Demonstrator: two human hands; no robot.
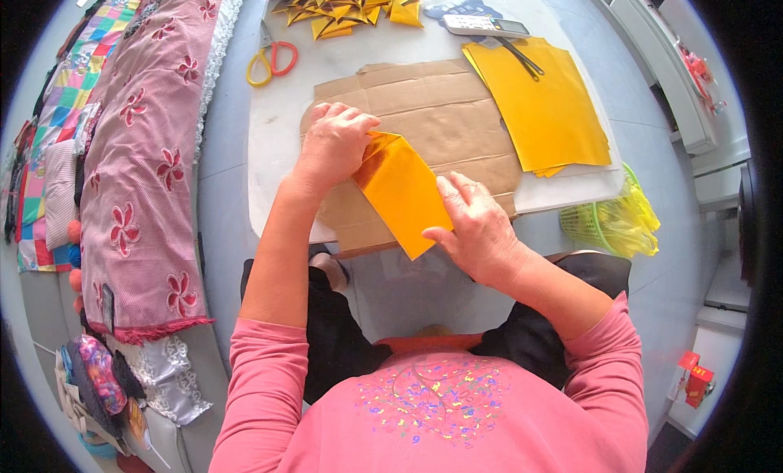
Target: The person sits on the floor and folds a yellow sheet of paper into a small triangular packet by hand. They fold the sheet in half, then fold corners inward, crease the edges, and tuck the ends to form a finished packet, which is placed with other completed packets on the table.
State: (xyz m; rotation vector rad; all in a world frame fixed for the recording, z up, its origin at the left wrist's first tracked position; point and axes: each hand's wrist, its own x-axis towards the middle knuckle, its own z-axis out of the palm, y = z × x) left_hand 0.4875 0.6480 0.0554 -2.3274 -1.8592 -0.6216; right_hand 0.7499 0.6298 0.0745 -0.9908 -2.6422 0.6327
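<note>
A folded piece of shiny gold paper (pixel 401 197) is held between my two hands above a flattened sheet of brown cardboard (pixel 440 94). My left hand (pixel 336 143) is closed on its upper left end, where a fold stands up. At the paper's right edge, my right hand (pixel 477 224) grips with the thumb low and the fingers higher up. The paper lies tilted, its lower corner reaching past the cardboard's near edge. To the right of the cardboard lies a stack of flat gold paper sheets (pixel 542 106).
Folded gold paper pieces (pixel 347 6) are heaped at the table's far side. Scissors (pixel 272 63) with red and yellow handles lie far left. A white remote control (pixel 485 25) rests above the stack. A green basket (pixel 589 226) with a yellow bag stands right of the white table (pixel 277 159).
</note>
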